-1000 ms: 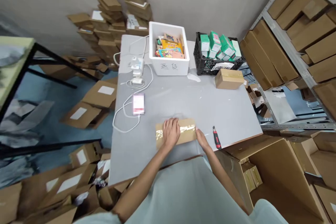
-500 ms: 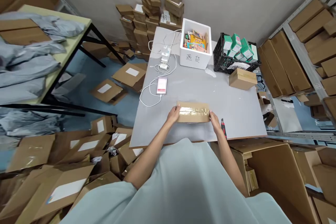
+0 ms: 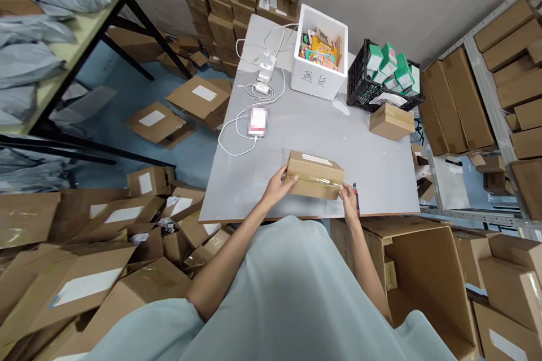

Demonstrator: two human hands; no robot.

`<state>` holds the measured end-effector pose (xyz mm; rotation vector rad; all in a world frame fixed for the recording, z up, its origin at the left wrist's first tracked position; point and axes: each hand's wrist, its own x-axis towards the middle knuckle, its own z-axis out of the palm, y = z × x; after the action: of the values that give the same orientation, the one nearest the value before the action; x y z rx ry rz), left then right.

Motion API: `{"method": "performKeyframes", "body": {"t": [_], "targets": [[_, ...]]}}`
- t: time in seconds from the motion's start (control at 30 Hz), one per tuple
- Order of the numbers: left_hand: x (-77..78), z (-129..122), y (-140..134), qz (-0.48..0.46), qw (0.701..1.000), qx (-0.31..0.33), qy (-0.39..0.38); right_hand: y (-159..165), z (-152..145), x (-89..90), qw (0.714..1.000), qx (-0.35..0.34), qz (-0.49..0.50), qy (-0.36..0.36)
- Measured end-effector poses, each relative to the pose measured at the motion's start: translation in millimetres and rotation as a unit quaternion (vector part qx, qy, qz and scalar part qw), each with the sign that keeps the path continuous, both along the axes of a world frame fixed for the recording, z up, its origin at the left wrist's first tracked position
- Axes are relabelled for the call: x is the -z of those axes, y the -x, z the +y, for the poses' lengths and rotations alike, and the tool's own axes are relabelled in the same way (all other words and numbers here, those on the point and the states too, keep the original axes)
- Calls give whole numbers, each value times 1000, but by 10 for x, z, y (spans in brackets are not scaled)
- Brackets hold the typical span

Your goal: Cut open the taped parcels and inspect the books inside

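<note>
A small taped cardboard box (image 3: 315, 174) with a white label on its top sits tilted near the front edge of the grey table (image 3: 372, 169). My left hand (image 3: 280, 181) grips its left end and my right hand (image 3: 348, 196) grips its right end. A red and black utility knife (image 3: 357, 196) lies on the table just right of my right hand, partly hidden by it.
On the table stand a white foam bin (image 3: 320, 53) of colourful packs, a black crate (image 3: 383, 80) of green boxes, another taped box (image 3: 392, 120), and a phone (image 3: 257, 122) on a charger cable. Cardboard boxes litter the floor at left; an open carton (image 3: 427, 271) stands at right.
My hands shifted from pressing the box's top to holding its two ends, and the box has turned over so its labelled face points up. The view has swung left.
</note>
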<state>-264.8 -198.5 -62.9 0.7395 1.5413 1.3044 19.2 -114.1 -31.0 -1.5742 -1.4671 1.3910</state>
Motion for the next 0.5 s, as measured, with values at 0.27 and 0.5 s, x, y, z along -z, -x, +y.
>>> {"method": "performKeyframes", "body": {"t": [0.27, 0.5], "targets": [[192, 61, -10, 58, 998, 32, 12, -58, 107, 36, 995, -55, -82, -22], [429, 10, 81, 46, 998, 10, 47, -518, 595, 351, 942, 27, -332, 36]]}}
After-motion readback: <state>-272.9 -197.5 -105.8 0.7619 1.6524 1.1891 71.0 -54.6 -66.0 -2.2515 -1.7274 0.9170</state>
